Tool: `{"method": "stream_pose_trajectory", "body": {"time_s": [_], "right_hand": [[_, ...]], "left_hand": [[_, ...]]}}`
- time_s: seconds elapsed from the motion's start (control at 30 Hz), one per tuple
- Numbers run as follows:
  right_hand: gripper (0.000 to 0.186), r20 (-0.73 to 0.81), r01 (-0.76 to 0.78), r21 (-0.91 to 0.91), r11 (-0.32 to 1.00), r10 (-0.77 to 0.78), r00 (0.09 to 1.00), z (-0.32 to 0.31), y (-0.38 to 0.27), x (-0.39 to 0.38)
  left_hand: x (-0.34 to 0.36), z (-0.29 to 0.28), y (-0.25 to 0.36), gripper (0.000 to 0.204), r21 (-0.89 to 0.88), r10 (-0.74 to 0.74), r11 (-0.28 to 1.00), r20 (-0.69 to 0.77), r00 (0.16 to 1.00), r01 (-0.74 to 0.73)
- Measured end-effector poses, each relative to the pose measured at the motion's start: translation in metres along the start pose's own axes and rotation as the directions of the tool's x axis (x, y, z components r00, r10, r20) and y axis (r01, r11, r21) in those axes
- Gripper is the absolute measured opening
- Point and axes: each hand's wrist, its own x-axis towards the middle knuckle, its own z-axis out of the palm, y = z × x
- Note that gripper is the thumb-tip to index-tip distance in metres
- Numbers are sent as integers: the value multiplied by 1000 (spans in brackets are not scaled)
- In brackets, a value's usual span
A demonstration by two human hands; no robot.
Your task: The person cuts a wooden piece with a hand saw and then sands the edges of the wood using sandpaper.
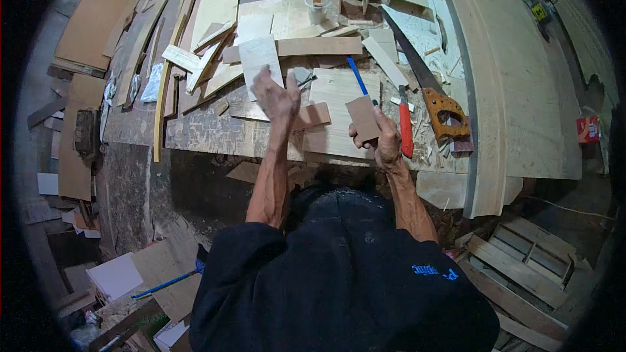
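My right hand is closed around a small brown rectangular piece of wood, held up over the near part of the workbench. Slightly blurred, my left hand reaches over a pale thin board, thumb apart from the fingers and nothing visible in its grasp. Whether it touches that board I cannot tell. Between the hands lie a short reddish-brown wood block and a wide pale panel. A blue stick-like tool slants just beyond the brown piece. Beside my right hand is a red-handled tool.
A handsaw with a wooden handle lies to the right. Wood strips crowd the left and middle. A clear plastic cup holds a brown stick at the back. A long board runs along the right; slatted wood lies below.
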Motion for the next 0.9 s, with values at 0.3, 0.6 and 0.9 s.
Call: {"method": "stream_pose_trajectory", "body": {"time_s": [0.3, 0.6, 0.9], "right_hand": [[53, -8, -38, -78, 996, 37, 999, 11, 3, -2], [53, -67, -7, -1, 1000, 7, 998, 3, 16, -5], [56, -220, 45, 13, 999, -41, 975, -12, 12, -3]], "left_hand": [[52, 5, -21, 98, 367, -307, 899, 142, 941, 238], [21, -18, -24, 109, -35, 451, 888, 267, 851, -459], [-27, -11, -4, 96, -157, 508, 830, 608, 609, -535]]}}
